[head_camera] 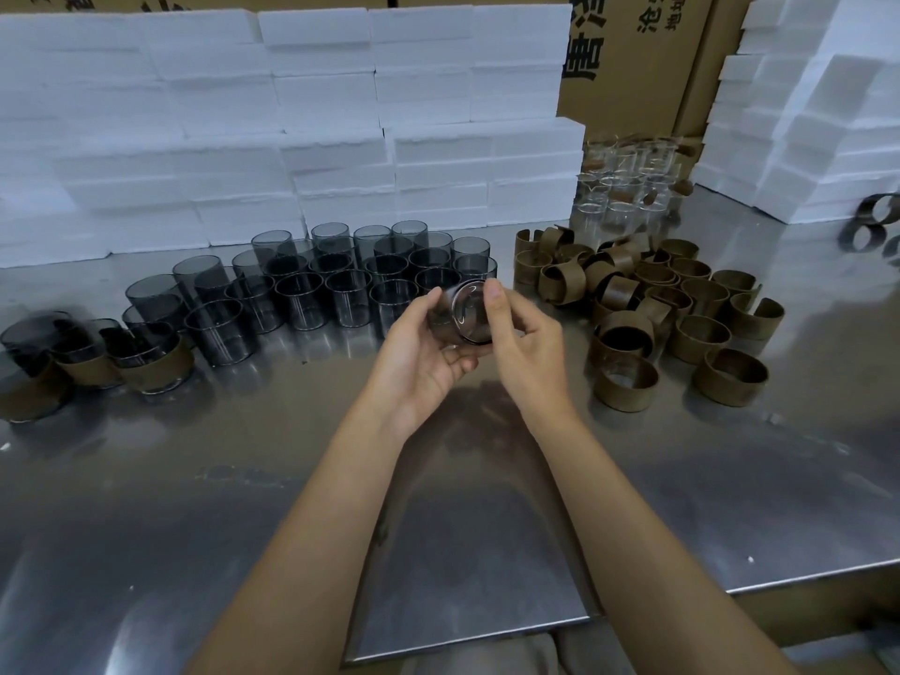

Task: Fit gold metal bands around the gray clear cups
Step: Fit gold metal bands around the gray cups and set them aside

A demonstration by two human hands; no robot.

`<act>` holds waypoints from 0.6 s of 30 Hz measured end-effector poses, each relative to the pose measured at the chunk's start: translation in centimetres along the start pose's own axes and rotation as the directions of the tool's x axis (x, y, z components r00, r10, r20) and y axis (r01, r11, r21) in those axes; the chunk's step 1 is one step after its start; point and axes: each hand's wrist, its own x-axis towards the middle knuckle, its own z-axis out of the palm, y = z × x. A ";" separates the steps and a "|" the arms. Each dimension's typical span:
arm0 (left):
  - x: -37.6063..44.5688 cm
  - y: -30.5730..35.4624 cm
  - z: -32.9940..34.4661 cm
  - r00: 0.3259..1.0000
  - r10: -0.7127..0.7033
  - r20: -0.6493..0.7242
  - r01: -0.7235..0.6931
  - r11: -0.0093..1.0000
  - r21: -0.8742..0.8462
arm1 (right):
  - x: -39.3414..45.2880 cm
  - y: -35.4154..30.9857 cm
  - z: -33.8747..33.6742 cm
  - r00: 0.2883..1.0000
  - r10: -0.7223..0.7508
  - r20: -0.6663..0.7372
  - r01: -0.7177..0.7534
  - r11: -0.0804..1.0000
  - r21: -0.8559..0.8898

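Both my hands hold one gray clear cup (466, 311) on its side above the steel table, its round base facing me. My left hand (422, 348) cradles it from below and the left, fingers curled round its wall. My right hand (518, 333) grips its right rim, fingertips on top. No band shows on this cup. Behind it stand several bare gray cups (341, 275). A heap of gold metal bands (672, 304) lies to the right. At the left edge sit cups with bands fitted (151, 367).
White foam blocks (292, 129) are stacked along the back and at the far right. Cardboard boxes (647, 56) stand behind. Clear glasses (628, 182) cluster at the back right. The steel table (438, 528) ends in a front edge near my body.
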 end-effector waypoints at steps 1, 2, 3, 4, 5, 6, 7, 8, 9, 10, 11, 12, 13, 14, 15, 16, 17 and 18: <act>0.0 0.0 -0.1 1.000 -0.001 -0.001 0.001 1.000 -0.001 | 0.1 0.1 -0.1 1.000 0.004 0.012 -0.004 1.000 0.004; -0.1 0.0 -0.1 1.000 -0.004 -0.004 0.004 1.000 -0.004 | 0.1 0.1 -0.2 1.000 0.007 0.028 -0.007 1.000 0.003; 0.0 0.1 -0.2 1.000 -0.008 -0.009 0.007 1.000 -0.008 | 0.1 0.0 -0.2 0.999 0.008 0.047 -0.008 1.000 -0.003; 0.0 0.1 -0.3 1.000 -0.011 -0.018 0.010 1.000 -0.017 | 0.1 0.0 -0.3 0.997 0.011 0.073 -0.011 1.000 -0.007; 0.1 0.1 -0.3 1.000 -0.011 -0.027 0.010 1.000 -0.030 | 0.2 0.1 -0.3 0.994 0.017 0.105 -0.016 1.000 -0.009; 0.2 0.2 -0.4 0.999 -0.005 -0.037 0.003 0.999 -0.045 | 0.1 0.1 -0.2 0.989 0.025 0.146 -0.023 1.000 -0.019; 0.3 0.2 -0.5 0.999 0.007 -0.053 -0.010 0.998 -0.057 | 0.1 0.1 -0.2 0.981 0.034 0.191 -0.026 0.999 -0.043; 0.4 0.2 -0.6 0.997 0.024 -0.073 -0.029 0.997 -0.065 | 0.0 0.2 -0.1 0.971 0.045 0.235 -0.029 0.997 -0.071; 0.6 0.2 -0.8 0.995 0.039 -0.087 -0.044 0.997 -0.063 | 0.0 0.3 -0.1 0.960 0.061 0.273 -0.037 0.995 -0.092; 0.6 0.2 -1.0 0.995 0.046 -0.090 -0.051 0.997 -0.056 | -0.1 0.3 0.0 0.952 0.078 0.297 -0.048 0.993 -0.106; 0.6 0.1 -1.1 0.995 0.043 -0.088 -0.048 0.998 -0.051 | -0.2 0.2 0.0 0.949 0.086 0.303 -0.054 0.992 -0.112; 0.6 0.1 -1.2 0.996 0.037 -0.083 -0.042 0.997 -0.058 | -0.3 0.1 0.1 0.952 0.088 0.292 -0.057 0.992 -0.114; 0.5 0.2 -1.3 0.997 0.034 -0.076 -0.040 0.996 -0.077 | -0.4 0.1 0.2 0.961 0.084 0.262 -0.054 0.991 -0.120; 0.4 0.2 -1.3 0.997 0.033 -0.067 -0.040 0.994 -0.098 | -0.5 0.0 0.3 0.974 0.073 0.214 -0.042 0.988 -0.148; 0.4 0.3 -1.3 0.998 0.030 -0.058 -0.036 0.994 -0.106 | -0.5 -0.1 0.3 0.986 0.053 0.155 -0.020 0.978 -0.208; 0.4 0.3 -1.3 0.998 0.024 -0.053 -0.029 0.995 -0.098 | -0.5 -0.3 0.1 0.995 0.017 0.097 0.012 0.957 -0.291; 0.3 0.3 -1.3 0.998 0.016 -0.053 -0.020 0.996 -0.082 | -0.5 -0.5 -0.4 0.998 -0.037 0.051 0.054 0.926 -0.373; 0.4 0.4 -1.4 0.999 0.009 -0.053 -0.013 0.998 -0.067 | -0.6 -0.8 -1.1 0.995 -0.098 0.022 0.098 0.892 -0.441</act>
